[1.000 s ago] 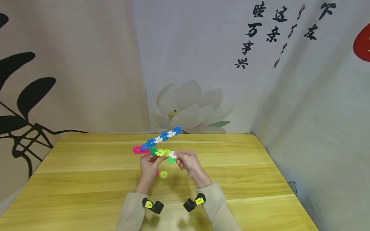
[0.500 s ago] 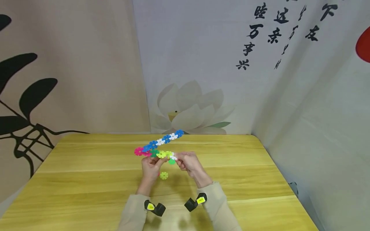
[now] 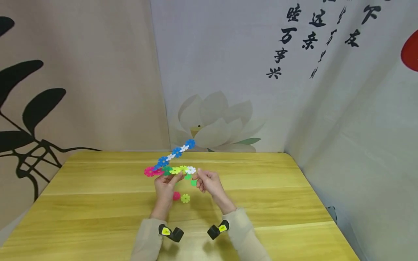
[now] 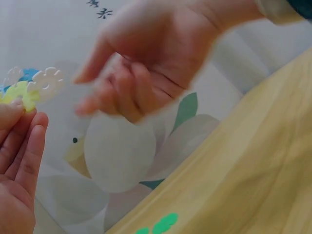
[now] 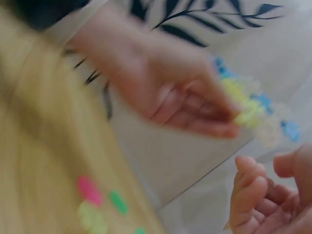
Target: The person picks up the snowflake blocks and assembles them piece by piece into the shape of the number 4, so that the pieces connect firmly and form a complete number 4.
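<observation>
My left hand [image 3: 164,188] pinches a chain of flower-shaped snap discs by a yellow disc [image 4: 20,94] between thumb and fingers. In the head view the chain bends in a V above the table: pink discs [image 3: 149,172] at the left corner, a dark green disc [image 3: 167,170], yellow discs and a white disc [image 3: 191,170] along the lower arm. Blue discs [image 3: 163,161] alternate with white ones up the other arm. My right hand [image 3: 210,183] hovers just right of the white end disc, apart from it, fingers loosely curled around nothing; it looks blurred in the left wrist view.
On the wooden table [image 3: 261,203] below the hands lie a loose pink disc [image 3: 176,196], a yellow-green disc [image 3: 185,198] and green discs [image 3: 194,183]. A printed curtain [image 3: 222,72] hangs behind the table's far edge.
My right hand has let go of the white end disc, which now shows whole. The left hand has shifted left with the chain, and the blue arm has swung left and up.
</observation>
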{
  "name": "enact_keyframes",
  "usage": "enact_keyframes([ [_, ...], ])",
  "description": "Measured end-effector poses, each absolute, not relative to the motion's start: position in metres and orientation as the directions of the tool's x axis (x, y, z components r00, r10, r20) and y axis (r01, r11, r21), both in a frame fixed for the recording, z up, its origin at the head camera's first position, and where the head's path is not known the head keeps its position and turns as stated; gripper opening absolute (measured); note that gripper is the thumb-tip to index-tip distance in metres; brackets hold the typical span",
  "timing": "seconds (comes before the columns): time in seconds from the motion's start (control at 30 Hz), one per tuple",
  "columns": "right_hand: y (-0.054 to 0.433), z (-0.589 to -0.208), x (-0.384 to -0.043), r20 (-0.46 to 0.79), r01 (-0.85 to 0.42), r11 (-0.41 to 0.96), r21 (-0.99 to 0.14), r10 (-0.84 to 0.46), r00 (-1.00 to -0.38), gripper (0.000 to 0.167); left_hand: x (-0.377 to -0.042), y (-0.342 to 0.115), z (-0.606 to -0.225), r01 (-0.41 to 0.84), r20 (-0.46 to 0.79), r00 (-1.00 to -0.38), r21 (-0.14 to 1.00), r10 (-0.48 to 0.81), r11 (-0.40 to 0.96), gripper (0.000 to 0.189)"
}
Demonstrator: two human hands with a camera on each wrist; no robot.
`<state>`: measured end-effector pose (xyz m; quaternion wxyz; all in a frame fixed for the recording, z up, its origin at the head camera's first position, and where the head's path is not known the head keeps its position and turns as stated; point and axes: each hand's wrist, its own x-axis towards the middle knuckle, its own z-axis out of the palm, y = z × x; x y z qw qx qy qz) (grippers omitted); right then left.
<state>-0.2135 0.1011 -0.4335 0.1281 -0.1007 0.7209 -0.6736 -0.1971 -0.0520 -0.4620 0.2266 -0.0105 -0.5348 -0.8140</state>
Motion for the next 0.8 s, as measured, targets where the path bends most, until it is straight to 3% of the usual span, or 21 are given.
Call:
enact_keyframes([
  [0.2, 0.093, -0.461, -0.209, 0.079, -0.208, 0.319, -0.924, -0.373, -0.924, 0.019, -0.200, -0.058, -0.460, 0.390, 0.240, -0.884, 0.853, -0.402, -0.347, 0.009],
  [0.3, 0.089, -0.487, -0.216, 0.095, -0.267, 0.400, -0.877, -0.400, -0.912, 0.022, -0.201, -0.059, -0.460, 0.393, 0.231, -0.884, 0.838, -0.407, -0.378, 0.006],
  [0.43, 0.086, -0.498, -0.216, 0.051, -0.286, 0.480, -0.830, -0.445, -0.894, 0.027, -0.201, -0.062, -0.461, 0.387, 0.210, -0.887, 0.825, -0.411, -0.412, 0.017],
  [0.67, 0.083, -0.507, -0.217, 0.061, -0.369, 0.581, -0.725, -0.479, -0.875, 0.034, -0.199, -0.064, -0.460, 0.387, 0.199, -0.885, 0.817, -0.421, -0.427, 0.003],
  [0.8, 0.081, -0.508, -0.218, 0.081, -0.418, 0.624, -0.660, -0.494, -0.866, 0.032, -0.199, -0.066, -0.459, 0.387, 0.201, -0.886, 0.817, -0.418, -0.427, 0.009],
])
